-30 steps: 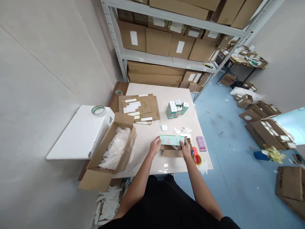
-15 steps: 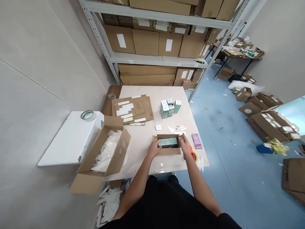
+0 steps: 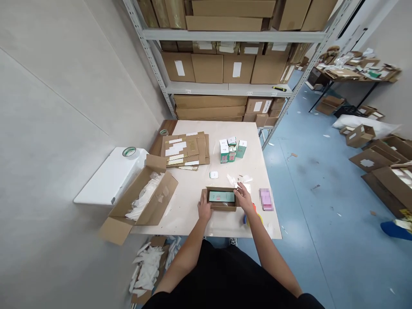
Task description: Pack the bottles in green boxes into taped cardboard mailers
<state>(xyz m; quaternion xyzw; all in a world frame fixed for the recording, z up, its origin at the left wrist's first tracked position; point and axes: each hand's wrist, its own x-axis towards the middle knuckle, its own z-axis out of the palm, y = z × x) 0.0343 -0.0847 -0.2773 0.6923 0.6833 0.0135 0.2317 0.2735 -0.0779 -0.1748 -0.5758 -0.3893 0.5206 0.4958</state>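
A small open cardboard box (image 3: 222, 208) stands on the table in front of me. Inside it lies a flat green-and-white product box (image 3: 222, 196), below the rim. My left hand (image 3: 204, 207) grips the cardboard box's left side, fingers pointing away from me. At the opposite end, my right hand (image 3: 243, 200) holds the right wall, its thumb near the rim. Beyond the hands, several green-and-white boxes (image 3: 224, 151) stand upright together. A small white card-like piece (image 3: 213, 175) lies nearer.
Left of my hands is a large open carton (image 3: 161, 199) with white packing material. Behind it lie flattened cardboard sheets (image 3: 185, 150). A pink-purple stack (image 3: 266, 199) and a yellow tape roll (image 3: 258, 220) lie right. Shelving (image 3: 228, 89) with cartons stands behind the table (image 3: 186, 223).
The green-and-white box now sits lower in the cardboard box. My left hand has shifted from its end to the cardboard box's left side. The camera view has swung left and up.
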